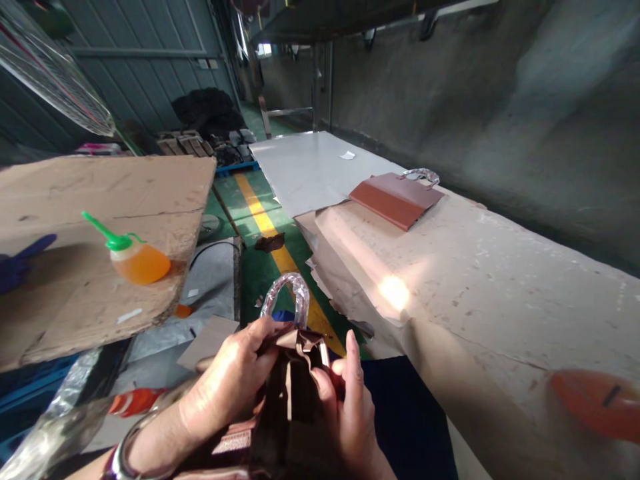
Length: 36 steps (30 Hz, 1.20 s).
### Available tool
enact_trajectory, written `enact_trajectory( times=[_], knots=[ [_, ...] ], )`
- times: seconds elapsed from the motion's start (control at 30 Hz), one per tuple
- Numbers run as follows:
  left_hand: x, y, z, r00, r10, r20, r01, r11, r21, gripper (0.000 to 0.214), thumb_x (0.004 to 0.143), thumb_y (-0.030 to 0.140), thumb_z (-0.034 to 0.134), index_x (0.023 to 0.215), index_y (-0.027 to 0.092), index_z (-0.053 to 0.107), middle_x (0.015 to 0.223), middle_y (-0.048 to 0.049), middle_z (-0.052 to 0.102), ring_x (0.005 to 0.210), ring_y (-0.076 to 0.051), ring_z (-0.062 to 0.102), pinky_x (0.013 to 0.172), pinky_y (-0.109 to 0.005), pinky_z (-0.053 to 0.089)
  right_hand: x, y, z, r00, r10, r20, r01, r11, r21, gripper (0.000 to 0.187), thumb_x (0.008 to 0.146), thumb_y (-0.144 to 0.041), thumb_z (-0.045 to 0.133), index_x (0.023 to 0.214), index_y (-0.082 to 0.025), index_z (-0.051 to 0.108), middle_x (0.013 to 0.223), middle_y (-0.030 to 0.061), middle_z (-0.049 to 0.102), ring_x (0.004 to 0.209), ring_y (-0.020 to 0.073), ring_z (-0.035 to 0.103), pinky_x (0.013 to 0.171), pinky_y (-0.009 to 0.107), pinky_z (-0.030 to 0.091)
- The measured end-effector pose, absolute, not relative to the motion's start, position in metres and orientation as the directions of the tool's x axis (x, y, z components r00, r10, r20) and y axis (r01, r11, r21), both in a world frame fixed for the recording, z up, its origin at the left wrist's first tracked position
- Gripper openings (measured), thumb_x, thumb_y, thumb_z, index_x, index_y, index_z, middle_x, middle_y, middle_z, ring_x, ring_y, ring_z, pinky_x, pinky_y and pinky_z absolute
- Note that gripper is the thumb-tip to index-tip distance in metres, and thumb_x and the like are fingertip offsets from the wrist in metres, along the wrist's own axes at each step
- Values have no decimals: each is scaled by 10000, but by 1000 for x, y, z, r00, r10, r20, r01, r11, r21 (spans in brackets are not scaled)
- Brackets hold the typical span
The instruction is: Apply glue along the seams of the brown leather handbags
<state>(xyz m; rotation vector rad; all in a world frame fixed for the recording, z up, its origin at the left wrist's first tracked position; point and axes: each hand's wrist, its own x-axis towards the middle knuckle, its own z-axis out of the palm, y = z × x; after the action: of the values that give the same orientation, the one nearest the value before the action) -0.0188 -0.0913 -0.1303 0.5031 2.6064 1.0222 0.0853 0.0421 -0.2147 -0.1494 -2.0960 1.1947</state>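
A brown handbag is between my two hands, its opening facing me and its dark brown lining showing. Clear plastic film wraps its arched handle, which stands up beyond my fingers. My left hand is closed on the bag's left upper edge, thumb against the lining. On the right side, my right hand pinches the bag's rim between thumb and bent fingers, one finger pointing up. A pale strip shows at the rim by those fingers. The lower part of the bag runs out of view.
To the left, a cardboard-topped table bears an orange-filled bottle with a green spout. A flat reddish-brown handbag lies on the paper-covered bench at right. An orange object sits nearer. A yellow floor line runs between them.
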Motion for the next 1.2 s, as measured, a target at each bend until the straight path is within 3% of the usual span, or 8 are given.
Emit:
enact_trajectory(
  times=[0.13,0.3,0.4,0.53,0.67,0.83,1.03,1.2],
  knots=[
    [-37,-87,-131,-860,499,-110,260,613,746,154,830,364,410,892,226,441,680,29,543,623,-158,528,647,-289,468,85,44,-222,-733,407,545,-208,629,-749,617,983,-217,447,1538,-131,191,723,35,662,560,158,665,537,232,577],
    [-45,-79,-116,-661,698,-275,194,514,836,401,871,506,415,1137,206,420,937,-35,602,850,-192,586,814,-325,474,82,46,-226,-749,427,507,-190,595,-781,596,1002,-259,421,1541,-186,178,743,26,657,538,149,651,479,225,556],
    [-42,-76,-112,-677,659,-326,174,575,800,589,649,525,714,1078,208,463,1012,-42,605,922,-226,580,780,-312,479,77,45,-226,-773,433,464,-191,538,-821,610,991,-241,423,1541,-181,168,716,-5,634,539,135,648,498,198,551],
    [-42,-77,-128,-759,578,-298,114,569,814,276,736,361,595,937,197,499,788,8,580,725,-164,544,647,-267,449,75,46,-221,-762,457,459,-154,560,-814,607,976,-233,466,1526,-158,219,696,-13,616,521,130,620,509,193,552],
    [-43,-82,-145,-765,584,-272,25,449,893,358,750,327,570,1081,198,530,830,-15,622,707,-165,563,638,-272,471,86,49,-206,-714,436,549,-182,641,-746,428,945,-227,542,1371,-207,506,877,72,638,705,161,643,633,239,575],
    [-36,-80,-145,-839,521,-155,174,527,832,356,681,215,541,1026,232,628,996,-39,619,956,-216,591,882,-344,465,93,47,-177,-939,309,-148,119,-110,-987,417,973,-467,473,1198,-144,613,675,18,568,556,125,535,475,201,467],
    [-22,-78,-155,-844,535,-45,388,665,638,377,717,122,500,1043,231,655,961,-62,584,947,-238,555,890,-404,454,71,50,-140,-823,41,-567,247,-873,-421,527,524,-428,915,824,-136,595,632,-53,539,439,34,415,364,124,284],
    [-7,-85,-171,-791,610,45,588,739,328,355,866,169,392,1067,250,673,912,-73,582,895,-259,552,819,-433,469,70,68,-106,-801,-184,-570,244,-969,-30,126,709,-147,673,737,-101,560,580,-49,551,370,1,403,350,100,259]
  ],
)
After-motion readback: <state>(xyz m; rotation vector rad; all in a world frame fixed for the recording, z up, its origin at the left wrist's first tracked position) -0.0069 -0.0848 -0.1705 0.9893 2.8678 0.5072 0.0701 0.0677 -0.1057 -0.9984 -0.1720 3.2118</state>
